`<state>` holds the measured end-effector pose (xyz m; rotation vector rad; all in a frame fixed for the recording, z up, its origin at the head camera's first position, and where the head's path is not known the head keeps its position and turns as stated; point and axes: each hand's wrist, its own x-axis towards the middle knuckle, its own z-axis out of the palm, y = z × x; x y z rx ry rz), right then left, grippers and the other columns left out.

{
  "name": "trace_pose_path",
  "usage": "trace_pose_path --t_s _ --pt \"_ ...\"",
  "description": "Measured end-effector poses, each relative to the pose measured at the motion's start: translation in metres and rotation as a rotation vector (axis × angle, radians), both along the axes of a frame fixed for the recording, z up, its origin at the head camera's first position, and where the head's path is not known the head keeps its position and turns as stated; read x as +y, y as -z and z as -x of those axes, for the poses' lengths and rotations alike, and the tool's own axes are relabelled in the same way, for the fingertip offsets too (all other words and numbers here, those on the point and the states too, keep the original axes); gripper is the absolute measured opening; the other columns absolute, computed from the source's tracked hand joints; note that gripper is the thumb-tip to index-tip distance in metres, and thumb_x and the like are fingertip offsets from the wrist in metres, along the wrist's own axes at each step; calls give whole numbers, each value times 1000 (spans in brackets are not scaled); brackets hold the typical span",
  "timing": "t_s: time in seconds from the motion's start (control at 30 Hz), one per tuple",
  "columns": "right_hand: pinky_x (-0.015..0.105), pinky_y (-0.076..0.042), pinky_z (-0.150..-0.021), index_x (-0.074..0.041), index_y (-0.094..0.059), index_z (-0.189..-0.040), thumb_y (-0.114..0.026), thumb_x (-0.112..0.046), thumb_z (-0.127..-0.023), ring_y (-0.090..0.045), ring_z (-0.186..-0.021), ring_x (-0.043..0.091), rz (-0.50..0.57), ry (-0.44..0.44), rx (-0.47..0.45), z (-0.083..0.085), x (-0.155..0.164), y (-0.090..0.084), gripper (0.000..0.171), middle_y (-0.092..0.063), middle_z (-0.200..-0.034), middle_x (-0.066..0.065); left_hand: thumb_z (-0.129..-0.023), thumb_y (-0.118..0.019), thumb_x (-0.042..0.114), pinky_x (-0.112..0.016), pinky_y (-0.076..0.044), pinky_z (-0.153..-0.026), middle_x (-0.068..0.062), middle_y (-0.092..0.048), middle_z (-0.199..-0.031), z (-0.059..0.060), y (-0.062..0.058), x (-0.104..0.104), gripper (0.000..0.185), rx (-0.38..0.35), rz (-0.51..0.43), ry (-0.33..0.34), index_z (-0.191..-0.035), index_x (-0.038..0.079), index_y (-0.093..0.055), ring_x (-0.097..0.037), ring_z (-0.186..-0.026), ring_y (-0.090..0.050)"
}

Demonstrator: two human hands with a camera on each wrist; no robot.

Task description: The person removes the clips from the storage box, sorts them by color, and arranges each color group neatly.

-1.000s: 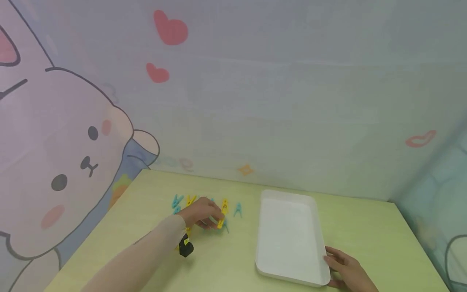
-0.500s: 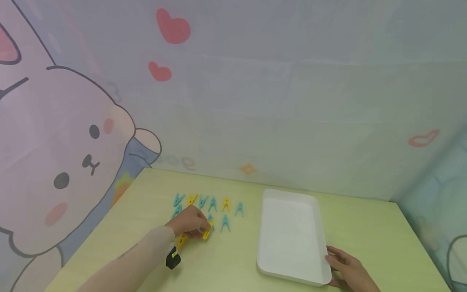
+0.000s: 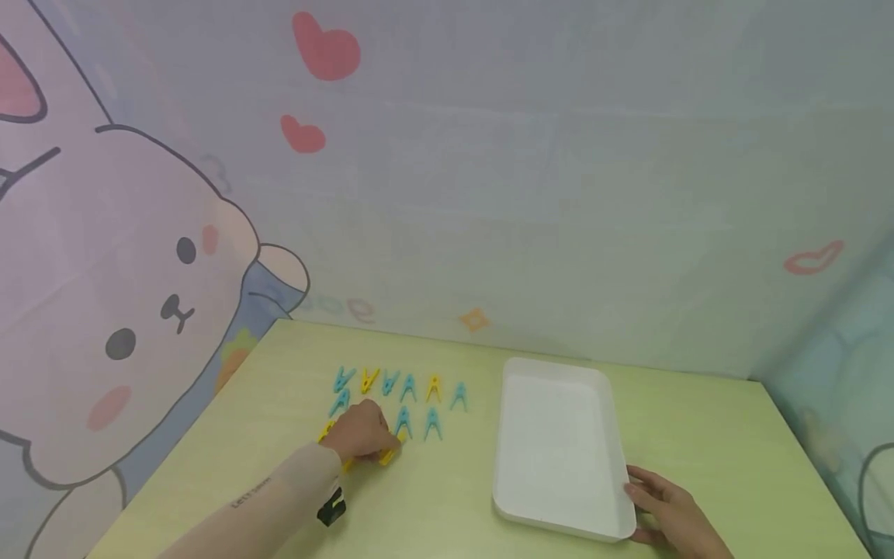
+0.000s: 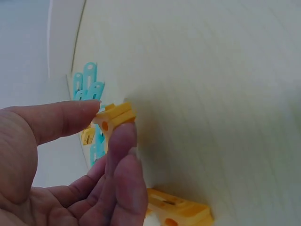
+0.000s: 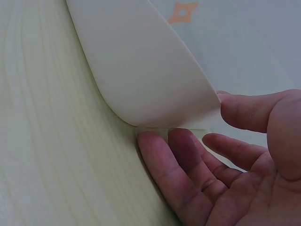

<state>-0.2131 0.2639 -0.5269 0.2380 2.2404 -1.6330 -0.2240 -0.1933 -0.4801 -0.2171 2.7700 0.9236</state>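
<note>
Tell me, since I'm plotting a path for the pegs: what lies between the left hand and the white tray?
In the head view, two blue pegs lie between the left hand and the white tray; beyond them, bare green tabletop.

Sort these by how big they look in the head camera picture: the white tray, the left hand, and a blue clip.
1. white tray, by far the biggest.
2. left hand.
3. blue clip, the smallest.

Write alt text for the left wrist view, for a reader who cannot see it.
A left hand pinches a yellow clothespin between thumb and fingers, close to a pale green table. Another yellow clothespin lies on the table by the fingers, and several blue clothespins lie farther off.
</note>
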Motion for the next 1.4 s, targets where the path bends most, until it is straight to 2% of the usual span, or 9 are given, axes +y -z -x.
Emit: trace_pose_path --t_s 0.37,0.67,0.9,1.0,1.07,1.17,1.27,1.33,1.4 --pt "43 -58 -74 8 -38 -145 -61 -33 -99 -64 -101 26 1 2 7 -2 -5 -1 65 -52 -136 29 -72 -72 10 -21 -17 -39 8 -34 -38 -7 7 1 43 83 97 19 -45 16 -38 -7 -35 -27" --pt "44 -58 -74 8 -39 -145 -60 -30 -100 -64 -101 27 -1 0 13 1 -3 1 63 -52 -134 30 -73 -72 11 -20 -19 -38 8 -36 -37 -9 12 4 43 127 72 29 -44 16 -41 -6 -33 -32" --pt "44 -58 -73 8 -40 -144 -63 -29 -98 -64 -100 28 5 -8 -4 5 -5 -1 63 -59 -126 25 -77 -76 17 -20 -18 -40 9 -29 -40 -13 4 2 50 128 51 10 -46 15 -37 -6 -36 -25" --pt "45 -57 -73 9 -38 -145 -62 -25 -99 -63 -102 30 3 -26 -14 7 -5 -5 62 -57 -126 26 -81 -76 21 -24 -26 -46 6 -38 -53 -11 -1 0 35 135 63 -14 -60 10 -50 -10 -47 -30" --pt "45 -57 -74 9 -35 -145 -59 -25 -100 -63 -103 33 -14 -54 -9 10 -4 -11 62 -54 -128 30 -84 -74 21 -28 -38 -51 2 -50 -64 -8 -4 -2 23 170 37 -19 -75 5 -60 -12 -53 -42" --pt "45 -57 -76 10 -29 -147 -55 -30 -102 -61 -108 42 -92 -106 34 17 1 -21 65 -45 -132 38 -90 -71 24 -37 -51 -70 -6 -64 -93 -3 -6 -4 29 259 -34 -8 -107 1 -65 -19 -76 -59" --pt "50 -54 -84 14 -22 -147 -48 -37 -105 -51 -116 53 -260 -185 147 26 10 -32 71 -38 -136 43 -95 -66 29 -46 -51 -86 -11 -61 -118 5 -4 -6 41 353 -100 30 -126 4 -60 -28 -103 -60" --pt "60 -47 -90 17 -21 -146 -44 -39 -105 -44 -118 59 -405 -208 259 33 17 -38 73 -36 -136 45 -97 -64 34 -52 -45 -95 -13 -54 -132 10 -4 -7 47 443 -59 74 -134 6 -56 -34 -117 -54" --pt "68 -36 -95 19 -22 -144 -42 -39 -106 -36 -121 63 -541 -215 398 40 23 -41 72 -35 -134 47 -97 -62 37 -60 -37 -102 -16 -47 -141 13 -6 -8 52 530 28 116 -140 9 -52 -39 -128 -46"
